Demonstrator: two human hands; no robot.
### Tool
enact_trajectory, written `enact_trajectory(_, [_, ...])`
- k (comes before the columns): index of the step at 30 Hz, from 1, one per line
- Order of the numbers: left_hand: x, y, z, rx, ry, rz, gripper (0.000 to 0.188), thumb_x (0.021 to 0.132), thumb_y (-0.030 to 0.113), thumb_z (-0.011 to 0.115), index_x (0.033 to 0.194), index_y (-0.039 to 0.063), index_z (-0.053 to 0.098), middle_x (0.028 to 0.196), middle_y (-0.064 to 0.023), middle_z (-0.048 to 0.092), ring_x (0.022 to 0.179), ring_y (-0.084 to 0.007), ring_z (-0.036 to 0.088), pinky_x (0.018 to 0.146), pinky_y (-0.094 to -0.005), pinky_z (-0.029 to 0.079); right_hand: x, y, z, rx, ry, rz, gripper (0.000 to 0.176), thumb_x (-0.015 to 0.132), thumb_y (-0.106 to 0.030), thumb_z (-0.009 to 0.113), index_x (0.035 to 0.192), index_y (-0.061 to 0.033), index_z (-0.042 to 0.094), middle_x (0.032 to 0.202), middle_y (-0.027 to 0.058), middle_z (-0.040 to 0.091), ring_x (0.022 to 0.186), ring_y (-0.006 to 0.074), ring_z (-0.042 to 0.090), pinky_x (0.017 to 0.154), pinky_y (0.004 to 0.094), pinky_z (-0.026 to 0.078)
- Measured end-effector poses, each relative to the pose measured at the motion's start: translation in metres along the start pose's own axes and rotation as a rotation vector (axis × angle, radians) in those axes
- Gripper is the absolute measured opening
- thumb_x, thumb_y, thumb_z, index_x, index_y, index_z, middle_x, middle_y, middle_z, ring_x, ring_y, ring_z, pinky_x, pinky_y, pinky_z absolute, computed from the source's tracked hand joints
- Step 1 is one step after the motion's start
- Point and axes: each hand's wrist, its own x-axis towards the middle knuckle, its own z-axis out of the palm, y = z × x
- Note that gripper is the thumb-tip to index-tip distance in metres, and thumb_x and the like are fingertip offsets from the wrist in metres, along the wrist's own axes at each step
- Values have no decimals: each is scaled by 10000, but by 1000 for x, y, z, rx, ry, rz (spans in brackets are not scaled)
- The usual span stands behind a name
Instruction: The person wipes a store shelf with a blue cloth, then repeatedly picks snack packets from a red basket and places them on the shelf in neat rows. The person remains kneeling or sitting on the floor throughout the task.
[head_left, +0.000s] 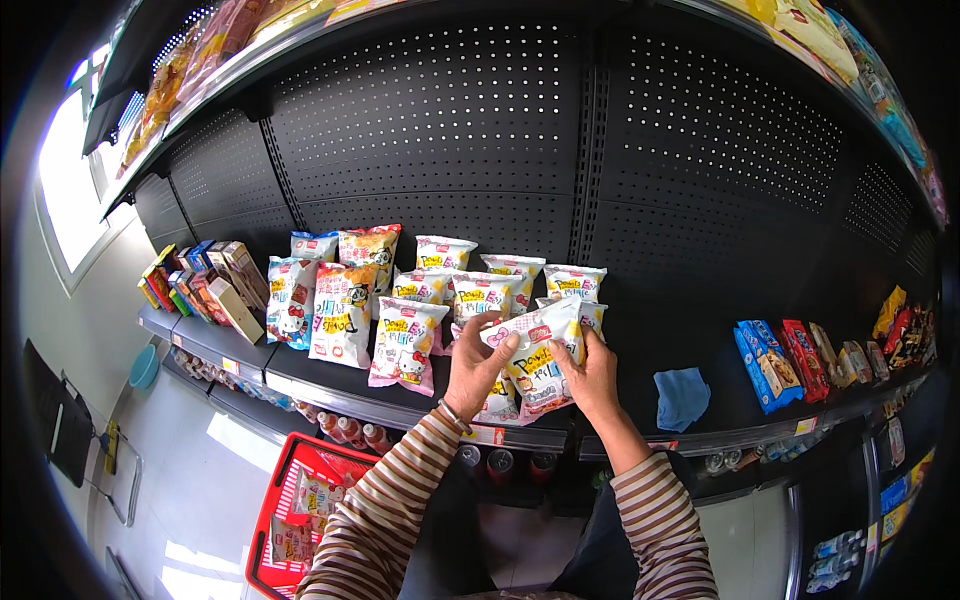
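Note:
Between my two hands a white snack bag (541, 364) with a cartoon print is held tilted over the front of the shelf. My left hand (478, 367) grips its left side, thumb on the front. On the right side, my right hand (589, 371) pinches it with the thumb across the face. Behind it stand several like bags in rows, among them a white bag (407, 341) at the front left. Partly covered by the held one is another white bag (498, 401). A blue cloth (681, 399) lies crumpled on the shelf right of my hands.
Orange-and-white bags (341, 311) and a blue bag (291, 300) stand left, then snack boxes (234, 307). Blue cookie packs (766, 364) are at right. Below left, a red shopping basket (259, 540) holds more bags. Bottles (349, 431) and cans (500, 461) fill the lower shelf. An upper shelf (217, 79) overhangs.

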Motion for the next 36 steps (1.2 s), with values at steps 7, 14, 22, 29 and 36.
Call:
enact_trajectory(7, [-5, 0, 11, 314, -81, -61, 496, 940, 407, 734, 925, -81, 652, 774, -79, 677, 676, -109, 601, 590, -297, 499, -3, 3, 5, 4, 44, 65, 435, 933, -335, 732, 1161, 22, 636, 1007, 191, 728, 907, 247, 730, 779, 365, 564])
enact_trajectory(14, [2, -22, 19, 394, 7, -44, 560, 943, 395, 734, 1107, -105, 543, 900, -144, 677, 797, -149, 621, 684, -350, 524, -2, 30, 3, -339, -71, 171, 609, 945, -461, 651, 1217, 70, 535, 998, 264, 715, 904, 394, 728, 772, 456, 575])
enact_trajectory(22, [14, -82, 4, 808, 61, 113, 639, 924, 452, 706, 1021, -137, 476, 740, -285, 626, 728, -469, 640, 647, -500, 499, -4, 29, 11, -574, -212, 344, 747, 935, -500, 626, 1314, 105, 405, 1038, 296, 699, 941, 428, 713, 799, 479, 578])
enact_trajectory(29, [9, -68, 16, 729, 93, 167, 666, 935, 335, 717, 1240, -141, 365, 733, -250, 629, 693, -415, 659, 641, -477, 506, -3, 22, 5, -517, -211, 301, 747, 931, -456, 657, 1315, 122, 382, 1047, 321, 686, 949, 440, 710, 788, 466, 589])
enact_trajectory(36, [9, -91, 11, 707, 124, 218, 952, 911, 286, 733, 1452, -198, 117, 730, -224, 632, 678, -365, 660, 639, -451, 511, -1, 25, 7, -592, -260, 353, 809, 921, -465, 672, 1366, 121, 334, 1068, 315, 685, 969, 433, 708, 806, 466, 588])
